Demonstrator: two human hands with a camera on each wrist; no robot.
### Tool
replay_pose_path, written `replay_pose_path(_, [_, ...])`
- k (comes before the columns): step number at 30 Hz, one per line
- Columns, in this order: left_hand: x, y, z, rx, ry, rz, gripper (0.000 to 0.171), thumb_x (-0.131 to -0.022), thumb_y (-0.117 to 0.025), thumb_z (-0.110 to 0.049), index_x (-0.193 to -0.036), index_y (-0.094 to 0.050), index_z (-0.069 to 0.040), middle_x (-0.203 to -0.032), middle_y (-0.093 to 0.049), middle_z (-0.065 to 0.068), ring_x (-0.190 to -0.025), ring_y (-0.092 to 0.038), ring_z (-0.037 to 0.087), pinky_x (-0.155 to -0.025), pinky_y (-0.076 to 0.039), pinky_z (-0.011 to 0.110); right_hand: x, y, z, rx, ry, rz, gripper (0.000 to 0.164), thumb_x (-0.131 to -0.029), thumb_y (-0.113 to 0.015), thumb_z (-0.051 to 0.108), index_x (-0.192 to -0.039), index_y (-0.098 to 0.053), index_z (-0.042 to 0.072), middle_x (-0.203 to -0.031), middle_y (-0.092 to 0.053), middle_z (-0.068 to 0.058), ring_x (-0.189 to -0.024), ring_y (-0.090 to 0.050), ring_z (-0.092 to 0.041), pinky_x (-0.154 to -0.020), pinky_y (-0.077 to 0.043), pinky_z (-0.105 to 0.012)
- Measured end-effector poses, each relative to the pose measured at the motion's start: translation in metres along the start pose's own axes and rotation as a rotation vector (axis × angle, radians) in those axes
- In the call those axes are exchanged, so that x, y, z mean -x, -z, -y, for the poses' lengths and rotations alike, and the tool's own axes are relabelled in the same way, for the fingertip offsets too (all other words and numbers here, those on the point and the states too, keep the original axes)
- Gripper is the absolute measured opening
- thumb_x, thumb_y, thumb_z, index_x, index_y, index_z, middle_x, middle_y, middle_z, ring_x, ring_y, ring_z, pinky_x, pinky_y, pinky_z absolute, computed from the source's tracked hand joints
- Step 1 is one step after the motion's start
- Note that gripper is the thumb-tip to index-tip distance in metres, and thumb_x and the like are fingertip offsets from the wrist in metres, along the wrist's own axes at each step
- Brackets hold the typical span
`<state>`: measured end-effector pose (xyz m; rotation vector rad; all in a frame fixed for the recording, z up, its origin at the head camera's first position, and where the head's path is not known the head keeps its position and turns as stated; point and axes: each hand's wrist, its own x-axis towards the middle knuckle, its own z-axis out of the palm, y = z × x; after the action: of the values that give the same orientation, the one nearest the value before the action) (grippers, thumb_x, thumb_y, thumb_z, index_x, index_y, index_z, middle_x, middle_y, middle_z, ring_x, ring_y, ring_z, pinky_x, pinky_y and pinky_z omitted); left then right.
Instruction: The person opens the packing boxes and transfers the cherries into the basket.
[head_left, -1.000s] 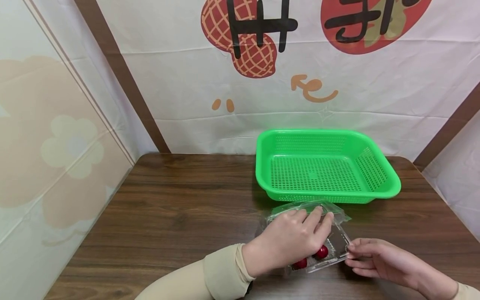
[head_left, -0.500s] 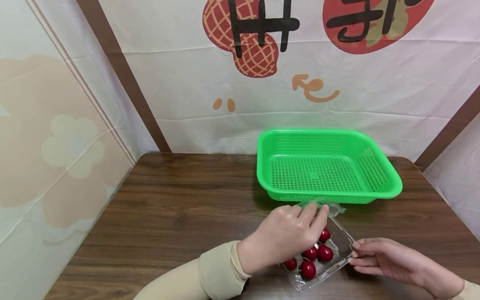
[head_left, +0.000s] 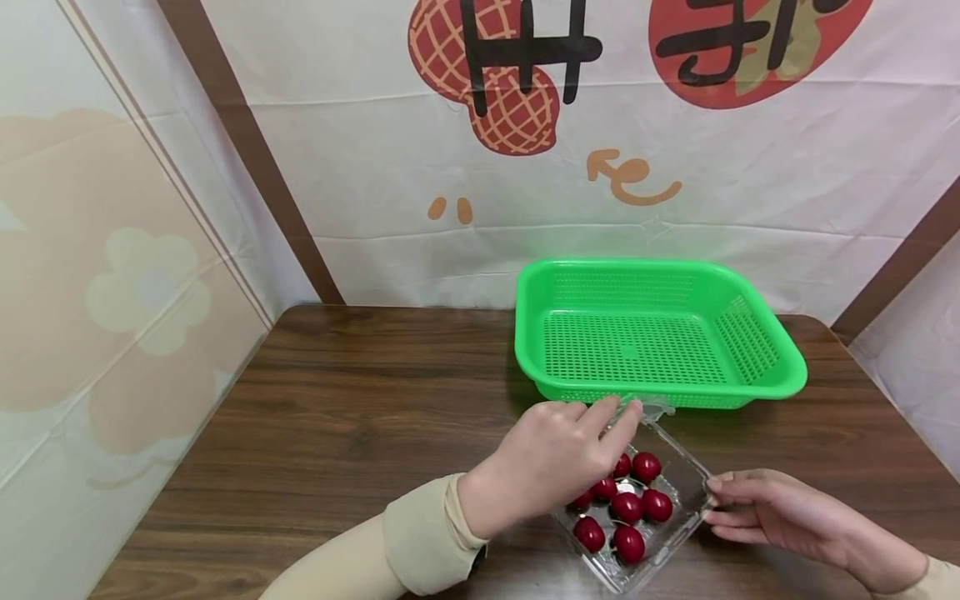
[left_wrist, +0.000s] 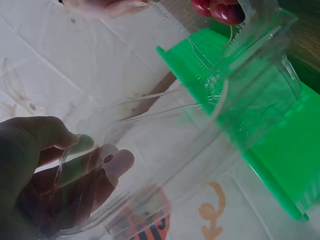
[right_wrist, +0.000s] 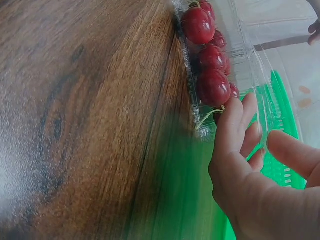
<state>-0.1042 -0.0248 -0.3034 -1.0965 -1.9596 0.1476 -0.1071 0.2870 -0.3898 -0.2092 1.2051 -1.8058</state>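
A clear plastic clamshell box (head_left: pixel 677 457) of red cherries (head_left: pixel 628 543) sits on the table in the head view, its lid raised. My left hand (head_left: pixel 536 467) reaches across the box and grips the lid's edge. In the left wrist view the transparent lid (left_wrist: pixel 160 135) lies between that thumb and the fingers. At the box's right corner, my right hand (head_left: pixel 798 517) pinches the rim between thumb and fingers. The right wrist view has its fingers along the box's clear side, beside the cherries (right_wrist: pixel 214 87) and a green stem. My left hand covers part of the box in the head view.
Just behind the box stands a green perforated basket (head_left: pixel 645 392) with nothing in it. The brown wooden table (head_left: pixel 360 417) extends to the left. A printed white cloth (head_left: pixel 375 150) hangs behind the table.
The lid has come up and back, so more cherries show. My left hand has shifted slightly left with the lid. The right hand stays at the box's corner, moving only a little.
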Motion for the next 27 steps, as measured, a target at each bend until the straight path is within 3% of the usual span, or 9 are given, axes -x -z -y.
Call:
replay_pose_path(4, [0.003, 0.001, 0.003, -0.010, -0.009, -0.018, 0.031, -0.086, -0.048, -0.007, -0.106, -0.069, -0.015, -0.087, -0.068, -0.005, -0.045, -0.046, 0.003, -0.038, -0.042, 0.016, -0.001, 0.000, 0.001, 0.039, -0.006, -0.034, 0.031, -0.099, -0.028, 0.009, -0.108, -0.057, 0.006, -0.103, -0.060, -0.001, -0.103, -0.059, -0.018, -0.094, -0.046, -0.035])
replay_pose_path(10, [0.009, 0.002, 0.008, 0.021, -0.008, -0.038, 0.030, -0.083, -0.052, -0.009, -0.107, -0.069, -0.013, -0.092, -0.070, -0.003, -0.049, -0.053, 0.004, -0.038, -0.043, 0.017, -0.006, -0.001, 0.002, 0.080, 0.001, -0.092, 0.028, -0.099, -0.031, 0.011, -0.107, -0.058, 0.008, -0.101, -0.060, 0.001, -0.100, -0.059, -0.015, -0.092, -0.048, -0.033])
replay_pose_path(18, [0.016, -0.001, 0.014, 0.046, 0.039, -0.068, 0.028, -0.082, -0.052, -0.012, -0.105, -0.069, -0.012, -0.090, -0.069, -0.003, -0.046, -0.051, 0.004, -0.034, -0.039, 0.018, -0.015, -0.002, 0.003, 0.059, 0.053, -0.125, 0.025, -0.099, -0.032, 0.009, -0.104, -0.056, 0.004, -0.100, -0.057, -0.001, -0.099, -0.056, -0.015, -0.094, -0.046, -0.033])
replay_pose_path(27, [0.025, 0.000, 0.017, 0.113, 0.094, -0.037, 0.028, -0.084, -0.051, -0.010, -0.106, -0.067, -0.010, -0.096, -0.070, 0.000, -0.047, -0.052, 0.005, -0.035, -0.042, 0.019, -0.019, -0.002, 0.004, 0.057, 0.060, -0.152, 0.025, -0.099, -0.033, 0.011, -0.100, -0.058, 0.009, -0.095, -0.058, 0.001, -0.094, -0.056, -0.012, -0.088, -0.050, -0.029])
